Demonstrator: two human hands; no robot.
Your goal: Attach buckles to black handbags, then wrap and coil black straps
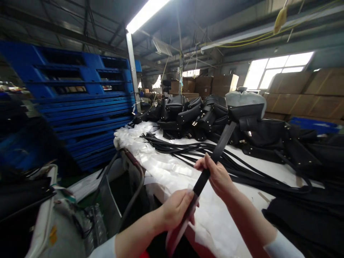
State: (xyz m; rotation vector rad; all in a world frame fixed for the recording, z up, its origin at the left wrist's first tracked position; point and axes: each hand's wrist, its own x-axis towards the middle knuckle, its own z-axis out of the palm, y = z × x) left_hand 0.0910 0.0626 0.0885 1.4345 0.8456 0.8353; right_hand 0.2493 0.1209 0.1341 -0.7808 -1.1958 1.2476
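A long flat black strap point(201, 182) slants across the front of the table, its upper end pointing up and away from me. Near the middle of it, my right hand point(215, 173) is closed with thumb and fingers pinching the strap. Lower down, my left hand point(178, 208) grips the same strap between thumb and fingers. The strap's bottom part is blurred, and it partly covers a reddish shape. Behind my hands lies a bundle of similar black straps point(185, 148) stretched across the white table point(215, 222).
Black bags point(188, 111) with metal studs and buckles are piled along the table's far side. Translucent white sheets point(156, 157) spread over its left part. Blue pallets point(88, 114) stand stacked to the left, near a metal-framed cart point(131, 179). Cardboard boxes point(303, 93) rise at the back right.
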